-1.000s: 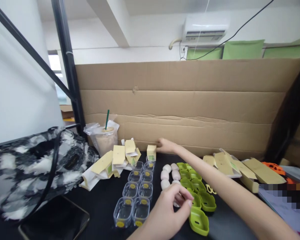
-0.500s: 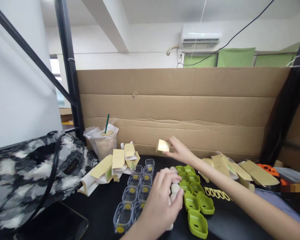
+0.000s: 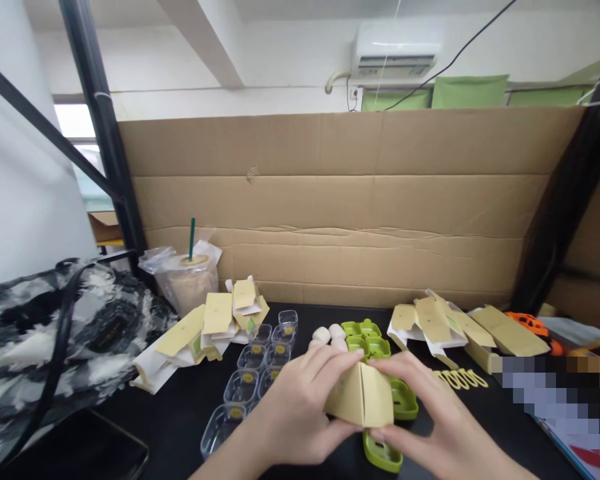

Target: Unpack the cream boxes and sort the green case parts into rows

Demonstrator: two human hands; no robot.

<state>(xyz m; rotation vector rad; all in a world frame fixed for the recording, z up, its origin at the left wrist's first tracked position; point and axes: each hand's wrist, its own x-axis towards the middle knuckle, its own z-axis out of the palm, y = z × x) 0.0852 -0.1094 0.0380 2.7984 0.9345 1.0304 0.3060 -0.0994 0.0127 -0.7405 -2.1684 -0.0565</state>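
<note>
Between my hands is a small pale-yellow cardboard box (image 3: 363,397), tilted, with a seam or gap running down the side that faces me. My left hand (image 3: 305,403) grips it from the left, thumb below and fingers on top. From the right, my right hand (image 3: 425,410) pinches it with thumb and fingers. Underneath and behind the box are green plastic trays (image 3: 404,400) in two columns, partly covered. Whitish rounded pieces (image 3: 322,335) show just beyond my left fingers. Clear plastic containers (image 3: 241,387) with yellow stickers stand in rows to the left.
Folded yellow cartons lie in piles at the left (image 3: 218,313) and right (image 3: 433,320). Pale yellow rings (image 3: 463,379) lie right of the trays. A bagged drink cup (image 3: 193,283), a fluffy bag (image 3: 110,327) and a dark phone (image 3: 90,447) are at the left. A cardboard panel (image 3: 330,200) stands behind.
My right hand has brought the yellow box from the back of the table down toward me. My left hand has left the whitish pieces and taken hold of the box too.
</note>
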